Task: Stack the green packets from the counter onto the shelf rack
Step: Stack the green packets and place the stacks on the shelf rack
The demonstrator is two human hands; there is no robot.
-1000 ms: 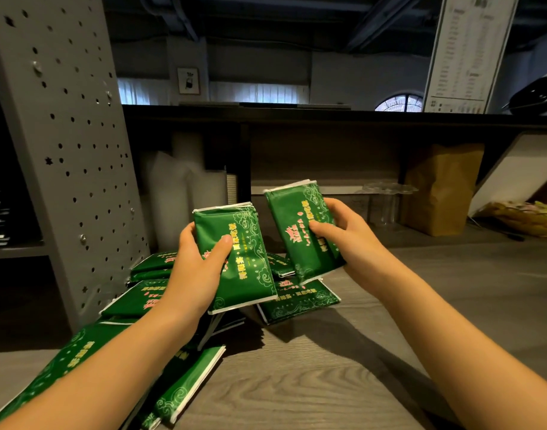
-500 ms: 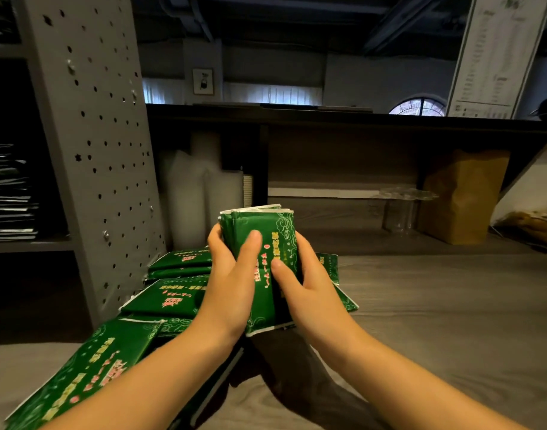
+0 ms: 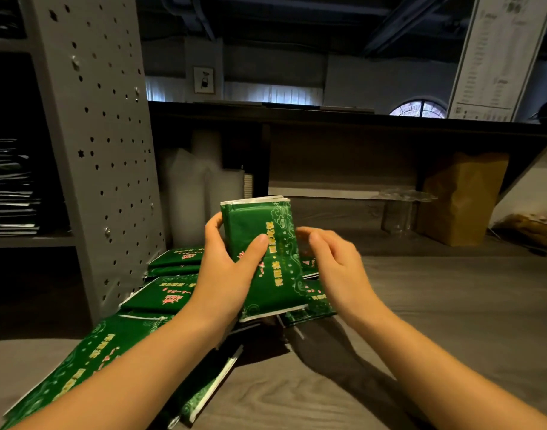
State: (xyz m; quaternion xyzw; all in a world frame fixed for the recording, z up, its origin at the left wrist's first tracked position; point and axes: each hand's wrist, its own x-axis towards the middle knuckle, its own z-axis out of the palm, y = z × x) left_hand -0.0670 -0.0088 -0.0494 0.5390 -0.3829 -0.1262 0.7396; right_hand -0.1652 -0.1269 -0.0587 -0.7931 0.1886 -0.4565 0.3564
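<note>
Right hand [image 3: 334, 265] now released, open; left hand [image 3: 232, 274] alone grips two stacked green foil packets [image 3: 260, 225]. Six-plus loose packets [image 3: 170, 293] below the hands.

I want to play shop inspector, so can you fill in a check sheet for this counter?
Surface: grey wood-grain counter, packets heaped at its left end.
Job's things: held packets upright in the air; loose packets lying on the counter beside the shelf rack.
Clutter: brown paper bag, clear cups and white sleeves at the back.
Hands: left hand grips the held packets; right hand beside them, fingers relaxed, blurred.
Cables: nothing seen.
Surroundings: menu board, arched window.
</note>
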